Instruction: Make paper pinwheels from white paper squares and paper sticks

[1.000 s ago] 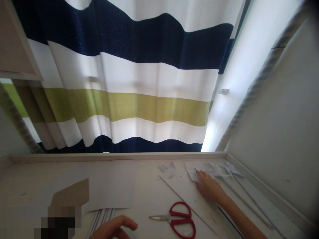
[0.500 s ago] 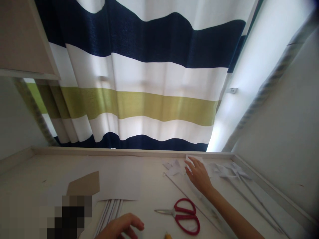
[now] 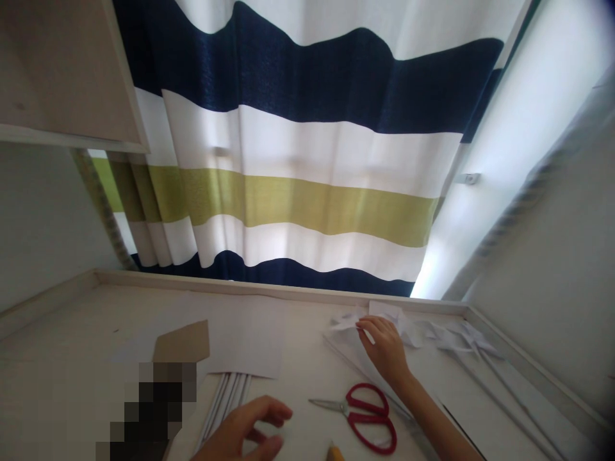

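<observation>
My right hand (image 3: 384, 349) reaches across the pale table (image 3: 72, 326) to the far side. Its fingers curl on a white paper piece (image 3: 384, 312) among folded paper shapes (image 3: 346, 320). A thin white stick (image 3: 358, 370) runs under the wrist. Red-handled scissors (image 3: 365, 416) lie just left of my right forearm, blades pointing left. My left hand (image 3: 250, 429) rests at the bottom edge with fingers curled, touching a bundle of thin white rods (image 3: 228, 400). What sits under its fingertips is unclear.
A white sheet (image 3: 245, 346) and a brown card (image 3: 185, 342) lie left of centre. More paper pinwheels on sticks (image 3: 461, 339) line the right rim. A striped curtain (image 3: 298, 160) hangs behind; a yellow tip (image 3: 335, 453) shows at the bottom edge.
My right hand has drawn leftward along the far edge, from the pile of paper shapes at right to a white piece nearer the middle. The view has swung left.
</observation>
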`<action>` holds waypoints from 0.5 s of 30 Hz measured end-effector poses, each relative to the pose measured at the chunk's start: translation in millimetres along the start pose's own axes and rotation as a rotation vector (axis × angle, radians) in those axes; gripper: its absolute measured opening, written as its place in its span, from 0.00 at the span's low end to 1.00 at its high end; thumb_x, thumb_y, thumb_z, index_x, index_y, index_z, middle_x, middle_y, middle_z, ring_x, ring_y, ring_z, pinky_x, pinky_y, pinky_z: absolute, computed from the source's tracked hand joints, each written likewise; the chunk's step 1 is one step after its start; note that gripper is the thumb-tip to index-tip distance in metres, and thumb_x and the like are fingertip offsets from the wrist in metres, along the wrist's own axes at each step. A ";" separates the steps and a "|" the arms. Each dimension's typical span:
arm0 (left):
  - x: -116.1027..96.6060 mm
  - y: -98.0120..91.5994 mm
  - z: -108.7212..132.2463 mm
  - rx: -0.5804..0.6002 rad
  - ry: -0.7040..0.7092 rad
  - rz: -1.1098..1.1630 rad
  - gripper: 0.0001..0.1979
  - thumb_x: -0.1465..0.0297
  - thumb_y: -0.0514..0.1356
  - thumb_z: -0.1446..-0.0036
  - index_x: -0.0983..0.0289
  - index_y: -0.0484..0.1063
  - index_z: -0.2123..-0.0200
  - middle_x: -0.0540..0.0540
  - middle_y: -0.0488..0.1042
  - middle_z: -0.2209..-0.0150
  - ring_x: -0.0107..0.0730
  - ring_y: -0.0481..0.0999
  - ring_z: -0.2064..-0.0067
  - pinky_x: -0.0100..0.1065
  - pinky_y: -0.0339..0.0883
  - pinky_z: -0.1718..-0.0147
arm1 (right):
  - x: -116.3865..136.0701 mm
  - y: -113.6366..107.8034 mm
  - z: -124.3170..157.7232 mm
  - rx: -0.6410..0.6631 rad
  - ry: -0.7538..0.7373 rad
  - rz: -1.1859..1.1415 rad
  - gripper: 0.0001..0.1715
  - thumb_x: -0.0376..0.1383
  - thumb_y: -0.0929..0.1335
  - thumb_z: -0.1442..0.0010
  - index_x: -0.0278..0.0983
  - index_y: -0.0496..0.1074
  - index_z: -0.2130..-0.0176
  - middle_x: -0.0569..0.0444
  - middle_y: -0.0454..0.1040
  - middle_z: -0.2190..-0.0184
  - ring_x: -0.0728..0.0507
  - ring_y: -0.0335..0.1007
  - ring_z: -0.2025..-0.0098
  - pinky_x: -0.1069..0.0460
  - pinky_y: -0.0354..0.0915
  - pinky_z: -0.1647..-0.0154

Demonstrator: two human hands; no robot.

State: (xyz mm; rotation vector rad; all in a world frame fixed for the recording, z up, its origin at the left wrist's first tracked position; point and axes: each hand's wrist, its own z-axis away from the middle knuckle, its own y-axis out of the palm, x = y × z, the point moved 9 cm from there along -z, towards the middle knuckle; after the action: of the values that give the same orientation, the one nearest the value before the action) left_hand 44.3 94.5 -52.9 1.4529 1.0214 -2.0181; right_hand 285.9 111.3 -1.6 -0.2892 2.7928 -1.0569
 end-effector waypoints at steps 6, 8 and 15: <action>3.2 16.7 -12.1 0.132 -0.110 0.621 0.26 0.50 0.49 0.47 0.62 0.66 0.53 0.60 0.70 0.52 0.43 0.70 0.53 0.40 0.64 0.59 | 98.2 -70.1 0.3 -0.105 -0.233 -0.215 0.08 0.29 0.62 0.43 0.36 0.70 0.63 0.52 0.76 0.66 0.45 0.69 0.59 0.47 0.62 0.56; -6.8 26.6 -7.8 0.191 -0.087 0.767 0.30 0.47 0.45 0.47 0.64 0.67 0.55 0.61 0.70 0.53 0.43 0.70 0.55 0.40 0.65 0.61 | 136.8 -84.2 8.4 -0.088 -0.393 -0.271 0.13 0.28 0.59 0.41 0.35 0.71 0.62 0.51 0.76 0.65 0.44 0.69 0.60 0.47 0.60 0.55; 11.9 27.3 12.4 -0.037 -0.234 0.643 0.20 0.59 0.61 0.53 0.67 0.69 0.62 0.52 0.73 0.69 0.29 0.69 0.68 0.28 0.61 0.69 | 152.2 -82.5 23.7 0.068 -0.263 -0.499 0.09 0.28 0.63 0.45 0.35 0.70 0.63 0.50 0.75 0.68 0.44 0.69 0.64 0.47 0.63 0.61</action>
State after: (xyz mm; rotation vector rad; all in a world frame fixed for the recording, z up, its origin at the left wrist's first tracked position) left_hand 52.4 68.5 -70.2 1.2721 0.4128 -1.6283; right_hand 153.4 0.8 26.1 -1.0738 2.4955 -1.0999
